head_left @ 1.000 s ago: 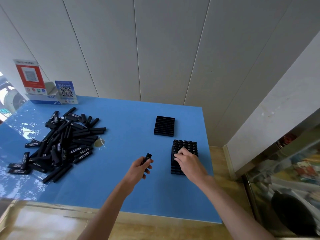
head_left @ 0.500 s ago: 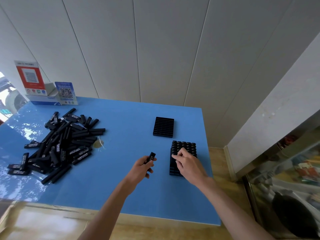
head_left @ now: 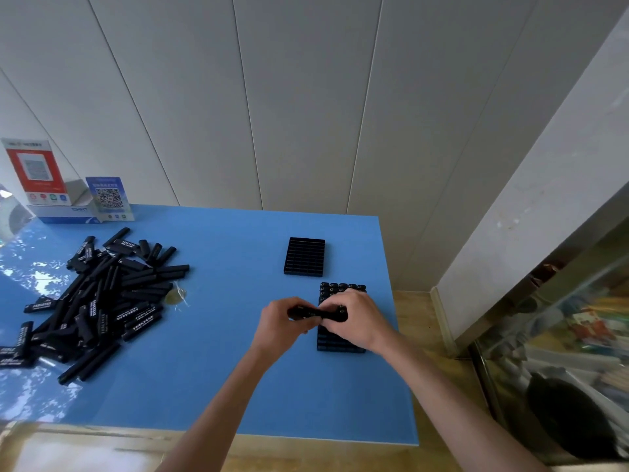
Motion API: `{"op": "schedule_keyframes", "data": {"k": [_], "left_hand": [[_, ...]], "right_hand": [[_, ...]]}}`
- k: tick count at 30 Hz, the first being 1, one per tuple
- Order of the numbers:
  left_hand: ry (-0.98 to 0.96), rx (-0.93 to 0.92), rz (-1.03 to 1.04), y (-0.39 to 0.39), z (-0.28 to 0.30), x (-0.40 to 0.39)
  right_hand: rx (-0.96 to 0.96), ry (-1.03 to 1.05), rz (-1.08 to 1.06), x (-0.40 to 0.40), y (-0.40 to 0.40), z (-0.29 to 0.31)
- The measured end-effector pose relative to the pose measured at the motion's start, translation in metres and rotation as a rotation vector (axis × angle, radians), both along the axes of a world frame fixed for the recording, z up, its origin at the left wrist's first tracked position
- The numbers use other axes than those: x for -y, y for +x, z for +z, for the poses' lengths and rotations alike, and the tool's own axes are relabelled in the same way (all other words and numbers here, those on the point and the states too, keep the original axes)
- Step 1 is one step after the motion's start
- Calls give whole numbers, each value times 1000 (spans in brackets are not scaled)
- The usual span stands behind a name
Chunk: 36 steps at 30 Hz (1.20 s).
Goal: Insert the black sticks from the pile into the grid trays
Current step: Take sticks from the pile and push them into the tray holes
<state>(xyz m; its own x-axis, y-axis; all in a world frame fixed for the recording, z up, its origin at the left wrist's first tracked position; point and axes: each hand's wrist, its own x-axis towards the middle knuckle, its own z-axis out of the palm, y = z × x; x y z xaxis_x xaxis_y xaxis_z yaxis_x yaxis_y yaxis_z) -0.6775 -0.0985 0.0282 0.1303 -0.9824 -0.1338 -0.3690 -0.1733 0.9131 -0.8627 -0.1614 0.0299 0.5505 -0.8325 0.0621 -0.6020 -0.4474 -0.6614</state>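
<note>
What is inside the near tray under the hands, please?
The near tray holds upright sticks in its far rows, and bare slots show near its front. Both hands, gripping one stick, cover the middle.

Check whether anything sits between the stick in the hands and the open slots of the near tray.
Only the right hand itself. It and the left hand hold the black stick level, just above the near grid tray, and the right hand covers the tray's middle. Nothing else visible blocks the slots.
</note>
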Motion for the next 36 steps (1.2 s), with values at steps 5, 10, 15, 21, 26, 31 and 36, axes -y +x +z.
{"op": "schedule_keyframes", "data": {"k": [5,10,15,21,26,31,36], "left_hand": [[-15,-7,63,-12,9,7],[-48,92,-25,-14,6,6],[-81,435,-84,-3,-4,-4],[-95,825,-152,20,-7,-12],[-44,912,-157,40,-14,-16],[-30,935,-141,49,-15,-19],[-58,932,-132,51,-13,-20]], "right_hand": [[104,119,-42,-1,-9,2],[104,142,-78,-4,-19,-1],[82,129,-114,-5,-28,-9],[55,86,-133,-7,-28,-15],[-3,60,-141,-6,-29,-19],[-78,-36,-109,-6,-24,-30],[-78,-49,-129,-8,-23,-35]]}}
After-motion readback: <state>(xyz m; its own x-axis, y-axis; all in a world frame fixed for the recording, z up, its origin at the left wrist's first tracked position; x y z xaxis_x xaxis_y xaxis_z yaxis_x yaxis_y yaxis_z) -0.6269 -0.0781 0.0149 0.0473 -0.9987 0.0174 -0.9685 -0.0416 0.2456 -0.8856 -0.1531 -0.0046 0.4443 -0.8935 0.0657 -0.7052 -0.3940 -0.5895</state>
